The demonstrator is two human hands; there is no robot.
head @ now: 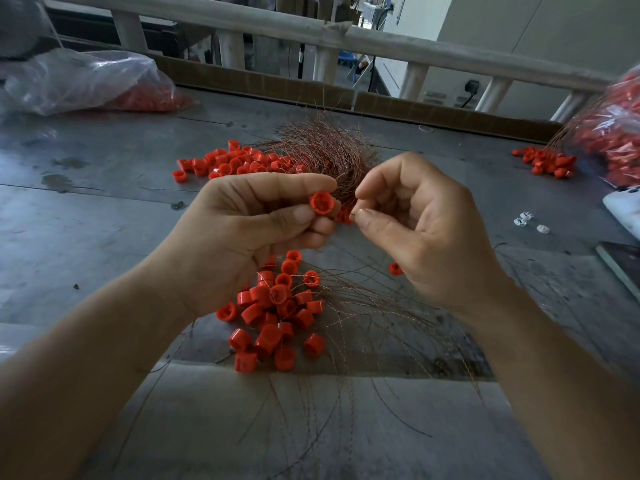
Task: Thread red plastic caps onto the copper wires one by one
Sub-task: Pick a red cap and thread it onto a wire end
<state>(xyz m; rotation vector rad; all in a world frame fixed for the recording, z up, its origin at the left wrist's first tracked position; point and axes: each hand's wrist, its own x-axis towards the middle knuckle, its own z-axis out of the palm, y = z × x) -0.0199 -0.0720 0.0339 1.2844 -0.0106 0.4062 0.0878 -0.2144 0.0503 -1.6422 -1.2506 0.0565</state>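
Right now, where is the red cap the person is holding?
Head view, centre: the red cap is pinched by the left hand, just left of the right hand and in front of the copper wire bundle.

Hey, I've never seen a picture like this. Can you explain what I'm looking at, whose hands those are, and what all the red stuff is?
There is no machine here. It is one picture from a camera worn on a person's head, looking down at their own bare hands. The left hand pinches one red cap. The fingers of the right hand curl close beside it; whether they hold a wire is too fine to tell. On the grey table lie piles of red caps and thin copper wires.
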